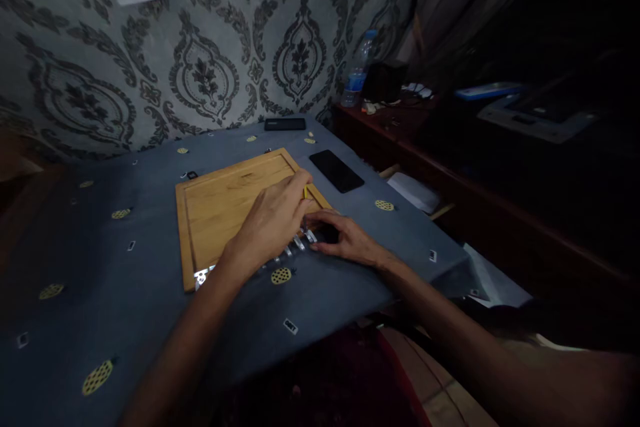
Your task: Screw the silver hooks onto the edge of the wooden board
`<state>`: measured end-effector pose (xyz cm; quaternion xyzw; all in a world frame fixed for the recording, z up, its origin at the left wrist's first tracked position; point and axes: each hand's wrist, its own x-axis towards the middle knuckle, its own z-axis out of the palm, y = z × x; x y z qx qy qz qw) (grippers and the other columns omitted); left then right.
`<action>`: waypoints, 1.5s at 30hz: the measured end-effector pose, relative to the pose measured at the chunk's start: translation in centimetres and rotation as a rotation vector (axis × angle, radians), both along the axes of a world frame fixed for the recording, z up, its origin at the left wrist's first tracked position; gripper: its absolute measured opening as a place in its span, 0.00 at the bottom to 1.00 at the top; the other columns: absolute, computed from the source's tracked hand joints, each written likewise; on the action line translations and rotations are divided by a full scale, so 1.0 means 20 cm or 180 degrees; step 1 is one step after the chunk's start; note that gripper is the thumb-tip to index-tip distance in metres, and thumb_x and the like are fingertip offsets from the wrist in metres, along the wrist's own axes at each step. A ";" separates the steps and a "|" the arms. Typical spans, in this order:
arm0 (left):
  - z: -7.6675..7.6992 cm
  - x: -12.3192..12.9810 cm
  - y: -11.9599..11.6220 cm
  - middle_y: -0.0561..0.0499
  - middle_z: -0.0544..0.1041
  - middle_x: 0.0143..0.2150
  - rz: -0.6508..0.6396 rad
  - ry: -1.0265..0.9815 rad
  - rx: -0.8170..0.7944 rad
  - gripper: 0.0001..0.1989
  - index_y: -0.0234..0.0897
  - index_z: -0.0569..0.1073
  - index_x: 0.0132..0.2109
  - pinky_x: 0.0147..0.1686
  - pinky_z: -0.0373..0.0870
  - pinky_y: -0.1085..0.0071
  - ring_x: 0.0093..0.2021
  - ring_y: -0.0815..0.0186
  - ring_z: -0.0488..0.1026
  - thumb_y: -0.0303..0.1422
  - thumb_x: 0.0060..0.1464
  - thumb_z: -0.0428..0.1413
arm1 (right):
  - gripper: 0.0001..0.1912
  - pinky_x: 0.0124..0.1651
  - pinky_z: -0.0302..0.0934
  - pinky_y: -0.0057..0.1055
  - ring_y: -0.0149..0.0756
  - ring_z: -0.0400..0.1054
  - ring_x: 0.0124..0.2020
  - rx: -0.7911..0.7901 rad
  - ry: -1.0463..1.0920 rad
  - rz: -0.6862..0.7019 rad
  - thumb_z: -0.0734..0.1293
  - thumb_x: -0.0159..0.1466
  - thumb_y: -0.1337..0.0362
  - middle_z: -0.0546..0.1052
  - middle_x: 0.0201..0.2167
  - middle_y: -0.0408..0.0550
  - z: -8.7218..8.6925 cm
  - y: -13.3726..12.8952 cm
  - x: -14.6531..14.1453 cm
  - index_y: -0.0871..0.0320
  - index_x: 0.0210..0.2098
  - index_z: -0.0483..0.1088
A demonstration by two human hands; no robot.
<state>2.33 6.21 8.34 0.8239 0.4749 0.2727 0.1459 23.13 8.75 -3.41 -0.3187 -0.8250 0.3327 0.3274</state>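
Note:
A wooden board [225, 203] with a grooved border lies on the cloth-covered table. Over its near right corner, my left hand [273, 217] is closed; a thin yellow item [305, 192] shows at its fingertips, most of it hidden. My right hand [347, 237] curls at the same corner, thumb and fingers closed round the end metal tab [311, 236]. More silver tabs [299, 243] stick out from the board's near edge. At its near left corner shines a silver metal piece [203, 276], partly behind my left forearm.
A black phone [337, 171] lies right of the board, and a dark flat case [285, 124] is near the wall. On the brown cabinet at right stands a plastic bottle [356, 73]. A small black object [193, 175] touches the board's far left side.

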 end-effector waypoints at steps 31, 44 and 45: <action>-0.03 0.03 0.00 0.46 0.77 0.40 -0.0184 0.0383 0.0289 0.02 0.38 0.65 0.46 0.38 0.68 0.64 0.42 0.57 0.75 0.29 0.67 0.49 | 0.25 0.57 0.68 0.47 0.46 0.73 0.52 -0.0097 -0.0078 -0.0009 0.74 0.60 0.53 0.79 0.50 0.54 0.02 0.00 0.00 0.56 0.53 0.72; 0.02 -0.01 -0.01 0.46 0.75 0.43 -0.0614 0.0223 -0.0161 0.08 0.38 0.64 0.49 0.41 0.68 0.64 0.43 0.58 0.73 0.26 0.65 0.44 | 0.25 0.58 0.67 0.46 0.45 0.73 0.52 0.0003 -0.0015 0.0075 0.73 0.61 0.53 0.78 0.51 0.54 0.00 0.01 -0.01 0.56 0.54 0.72; 0.02 -0.01 -0.01 0.45 0.75 0.43 -0.0563 0.0268 -0.0189 0.08 0.38 0.63 0.49 0.41 0.68 0.64 0.44 0.58 0.73 0.26 0.65 0.45 | 0.25 0.57 0.67 0.46 0.45 0.73 0.52 0.0002 -0.0002 0.0071 0.73 0.61 0.52 0.78 0.51 0.54 0.00 0.01 -0.01 0.56 0.54 0.72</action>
